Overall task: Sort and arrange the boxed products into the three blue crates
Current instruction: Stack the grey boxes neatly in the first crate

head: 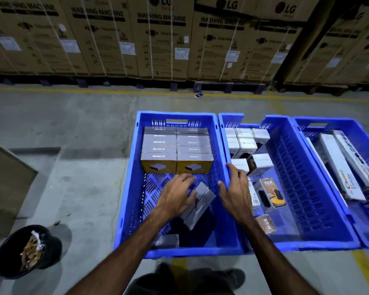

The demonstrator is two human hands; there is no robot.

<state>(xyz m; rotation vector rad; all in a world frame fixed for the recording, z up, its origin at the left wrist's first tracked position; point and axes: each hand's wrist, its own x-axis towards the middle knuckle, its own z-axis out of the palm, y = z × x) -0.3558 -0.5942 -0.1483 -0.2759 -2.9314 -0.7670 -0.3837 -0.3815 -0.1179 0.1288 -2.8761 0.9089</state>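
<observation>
Row of tall cardboard washing-machine cartons [162, 37]: stands on pallets along the far edge, strapped, printed labels facing the camera.

Concrete floor [73, 116]: grey, with a yellow painted line running before the cartons.

Left blue crate [127, 184]: slotted walls and floor. At its far end, grey-topped boxes [177, 150] stand in two tight columns, yellow fronts toward the viewer. Near end holds loose grey boxes, one of them a flat grey box [198, 207] lying tilted near the crate's right wall, another grey box [166, 241] low by the near wall.

Middle blue crate [307, 188]: touches the left crate side by side. White boxes [245, 143] cluster at its far left corner; nearer lie dark boxes marked 65W [271, 194], one upright-facing, one partly hidden under the right forearm.

Right blue crate [349, 128]: just beside the middle crate, partly cut off by the frame edge. Long white boxes [339, 165] lie lengthwise in it.

Black bin [51, 248]: on the floor to the left of the crates, holding crumpled wrappers.

Left hand [175, 196]: inside the left crate, fingers bent over the tilted flat grey box and touching its upper end; blurred, so whether it actually grips the box cannot be told.

Right hand [237, 188]: over the shared wall between left and middle crates, fingers extended and loosely spread, holding nothing.

Small dark object [199, 95]: on the floor near the yellow line, too small to identify.
</observation>
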